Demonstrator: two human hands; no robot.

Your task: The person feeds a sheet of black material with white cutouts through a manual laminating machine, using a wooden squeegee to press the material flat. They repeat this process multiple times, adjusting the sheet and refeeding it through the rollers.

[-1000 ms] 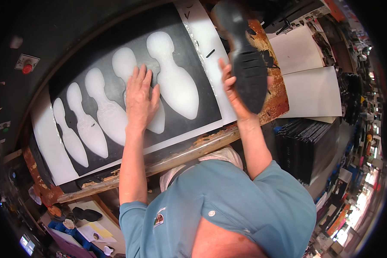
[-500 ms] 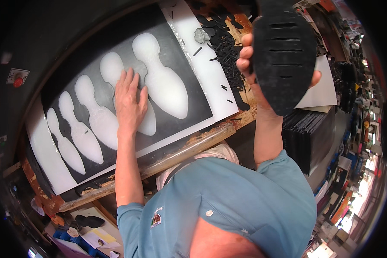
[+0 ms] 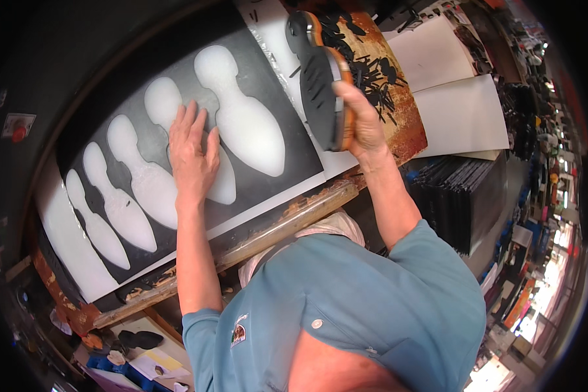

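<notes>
My left hand (image 3: 195,153) lies flat with fingers stretched on a black sheet (image 3: 268,85), which has several sole-shaped openings showing white board (image 3: 75,245) beneath. The hand covers part of one opening. My right hand (image 3: 364,124) grips a sole-shaped cutting die (image 3: 317,81) by its side, thumb over the rim. Tilted on edge, the die shows a black face with slits, a shiny metal edge and an orange-brown side. It is held above the right end of the sheet and board; most of my right fingers are hidden behind it.
Small black strips and scraps (image 3: 379,85) lie on a worn brown surface (image 3: 408,124) to the right. Beyond are white sheets (image 3: 460,117) and a stack of black sheets (image 3: 467,196). A wooden rail (image 3: 294,219) runs along the near edge. A red button (image 3: 19,132) sits far left.
My right hand has swung the die leftward from the upper right to over the board's right end, turning it from face-on to edge-on. My left hand has stayed on the sheet.
</notes>
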